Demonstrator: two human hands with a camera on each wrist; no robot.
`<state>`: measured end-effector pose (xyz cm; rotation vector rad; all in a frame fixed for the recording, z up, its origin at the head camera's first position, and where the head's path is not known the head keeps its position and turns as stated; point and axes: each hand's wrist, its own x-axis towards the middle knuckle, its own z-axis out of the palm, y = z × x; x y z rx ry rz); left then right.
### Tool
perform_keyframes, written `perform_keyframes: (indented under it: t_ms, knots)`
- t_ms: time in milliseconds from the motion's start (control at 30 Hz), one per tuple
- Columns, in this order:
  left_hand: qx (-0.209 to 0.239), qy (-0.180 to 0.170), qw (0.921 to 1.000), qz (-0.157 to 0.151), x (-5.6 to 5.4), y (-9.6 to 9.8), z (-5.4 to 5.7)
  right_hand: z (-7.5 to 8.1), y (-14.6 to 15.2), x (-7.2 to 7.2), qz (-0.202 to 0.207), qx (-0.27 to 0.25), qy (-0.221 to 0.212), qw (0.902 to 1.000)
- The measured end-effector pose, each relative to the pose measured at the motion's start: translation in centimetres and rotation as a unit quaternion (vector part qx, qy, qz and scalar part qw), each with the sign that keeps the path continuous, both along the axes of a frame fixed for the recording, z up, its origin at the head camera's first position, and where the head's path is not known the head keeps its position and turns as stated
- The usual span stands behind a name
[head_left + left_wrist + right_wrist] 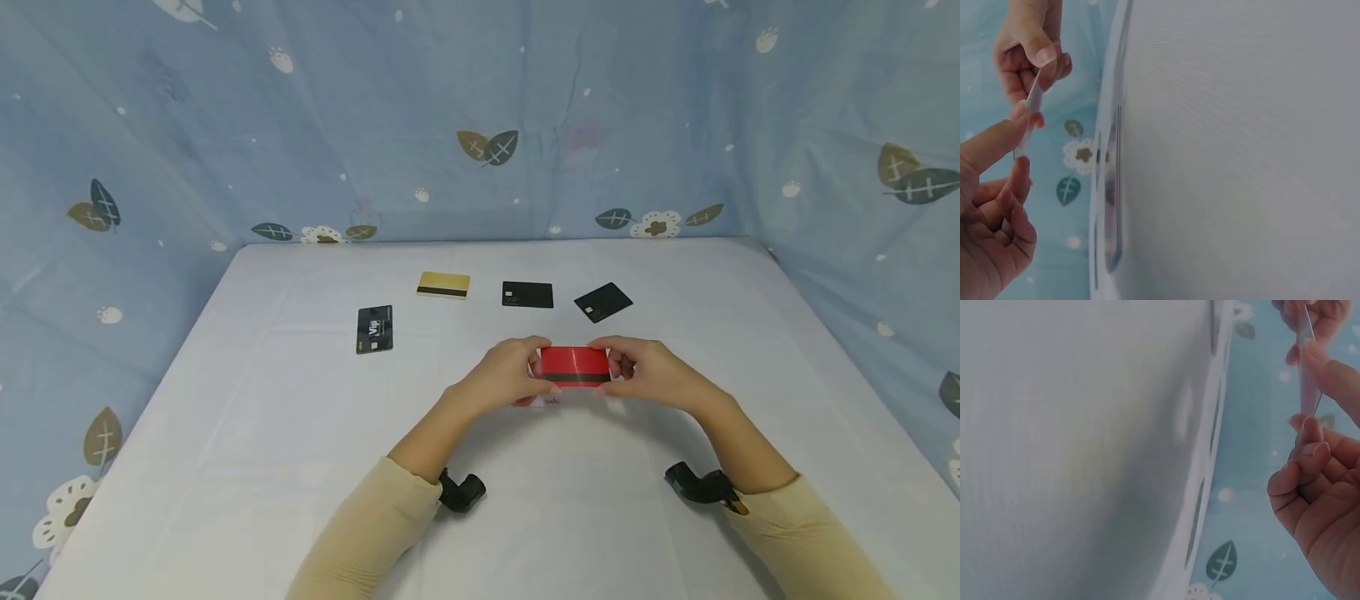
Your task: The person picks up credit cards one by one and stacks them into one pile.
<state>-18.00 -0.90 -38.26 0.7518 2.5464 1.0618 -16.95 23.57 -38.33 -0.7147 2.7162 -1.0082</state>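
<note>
In the head view both hands hold a red card [575,360] with a black stripe above the white table. The left hand [502,375] pinches its left end between thumb and fingers. At the opposite end, the right hand [656,373] grips it the same way. Seen nearly edge-on, the card [1034,99] spans between the two hands in the left wrist view, raised off the tabletop. Beneath, a pale card with red on it [551,401] lies on the table, mostly hidden by the red card and the left hand.
Beyond the hands lie a gold card [444,284], a black VIP card [527,294] and a tilted black card [603,302]. A dark Vip card [374,329] lies to the left. Blue patterned cloth [405,108] hangs behind the white table [262,450].
</note>
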Motion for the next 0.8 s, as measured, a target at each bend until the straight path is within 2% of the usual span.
perform_keyframes:
  t_ms: [333,600,800]
  knots:
    - [-0.001,-0.005,0.9997,0.022,1.1,-3.0,-0.6,-0.9,-3.4,-0.2,0.024,0.001,-0.03,0.9993]
    - [-0.031,0.038,0.9985,0.021,1.4,-3.8,-1.5,-2.1,-4.3,-0.4,0.032,-0.007,-0.025,0.9991]
    - [-0.043,0.051,0.9977,0.014,1.1,-4.3,-2.5,-3.2,-4.7,-0.5,0.027,-0.016,-0.029,0.9991]
